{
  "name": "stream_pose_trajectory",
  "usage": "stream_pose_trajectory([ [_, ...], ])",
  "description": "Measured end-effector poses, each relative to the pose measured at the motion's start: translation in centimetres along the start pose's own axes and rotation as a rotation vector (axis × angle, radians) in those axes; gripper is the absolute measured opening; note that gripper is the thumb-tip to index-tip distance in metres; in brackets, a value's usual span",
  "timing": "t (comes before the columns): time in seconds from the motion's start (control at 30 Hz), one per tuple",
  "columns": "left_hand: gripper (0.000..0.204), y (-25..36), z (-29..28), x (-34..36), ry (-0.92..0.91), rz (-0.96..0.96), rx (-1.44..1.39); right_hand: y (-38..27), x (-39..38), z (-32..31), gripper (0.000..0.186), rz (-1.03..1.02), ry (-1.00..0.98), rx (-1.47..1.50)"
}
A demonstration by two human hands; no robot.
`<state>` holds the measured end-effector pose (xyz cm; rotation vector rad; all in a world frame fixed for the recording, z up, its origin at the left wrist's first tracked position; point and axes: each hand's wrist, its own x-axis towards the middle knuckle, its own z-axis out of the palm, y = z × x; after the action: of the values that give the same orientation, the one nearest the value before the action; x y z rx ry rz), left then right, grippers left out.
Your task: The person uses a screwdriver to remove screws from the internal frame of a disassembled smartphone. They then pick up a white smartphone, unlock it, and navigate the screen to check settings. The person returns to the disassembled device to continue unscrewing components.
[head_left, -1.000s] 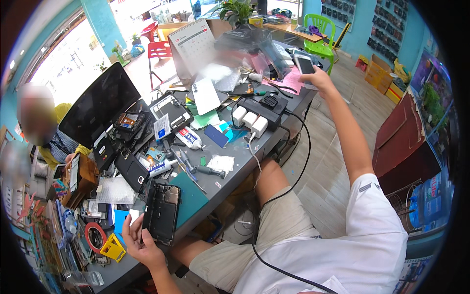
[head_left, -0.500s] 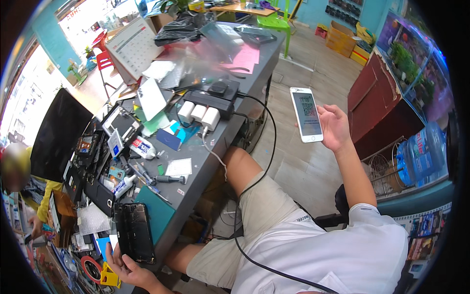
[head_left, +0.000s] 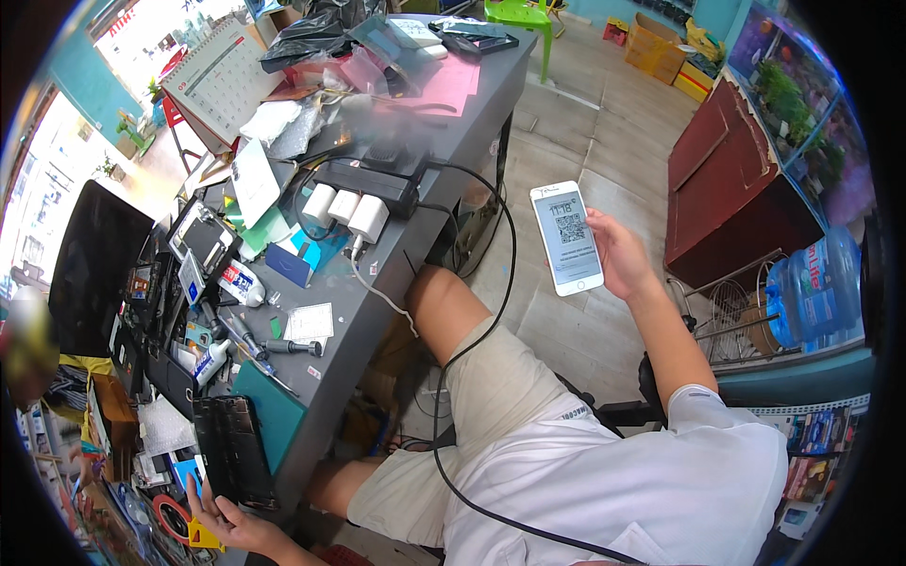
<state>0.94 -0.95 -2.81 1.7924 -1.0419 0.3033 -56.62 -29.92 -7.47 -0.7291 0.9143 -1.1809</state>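
A white smartphone with a code pattern on its lit screen is held upright in my right hand, out over the floor beside the desk. My left hand has its fingers spread at the desk's near edge, beside an opened black phone housing. That housing lies partly on a teal mat. Around them are a white tube of glue, a grey screwdriver-like tool and a sheet of bubble wrap.
The cluttered desk carries a monitor, chargers on a power strip and a calendar. A black cable crosses my lap. An aquarium cabinet, water jug and green chair stand around. A person is at far left.
My right hand brought the phone down from over the desk's far corner and turned its screen toward me. The view swung rightward, shifting the desk leftward. My left hand stays beside the black housing.
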Motion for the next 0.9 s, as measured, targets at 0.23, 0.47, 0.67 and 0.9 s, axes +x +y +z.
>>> stream_pose_trajectory([
  [0.23,0.053,1.4,0.4,0.1,0.029,-0.003,0.031,0.2,0.0,0.5,0.046,0.031,-0.101,0.003],
  [0.47,0.054,1.0,0.2,0.2,0.014,0.022,-0.017,0.5,0.2,0.6,0.046,0.032,-0.065,-0.026],
  [0.67,0.052,1.0,0.3,0.0,0.024,-0.021,-0.063,0.6,0.1,1.5,0.045,0.002,-0.004,-0.134],
  [0.9,0.05,0.0,0.1,-0.1,0.043,-0.051,-0.089,0.5,-0.2,1.9,0.043,0.01,-0.007,-0.112],
])
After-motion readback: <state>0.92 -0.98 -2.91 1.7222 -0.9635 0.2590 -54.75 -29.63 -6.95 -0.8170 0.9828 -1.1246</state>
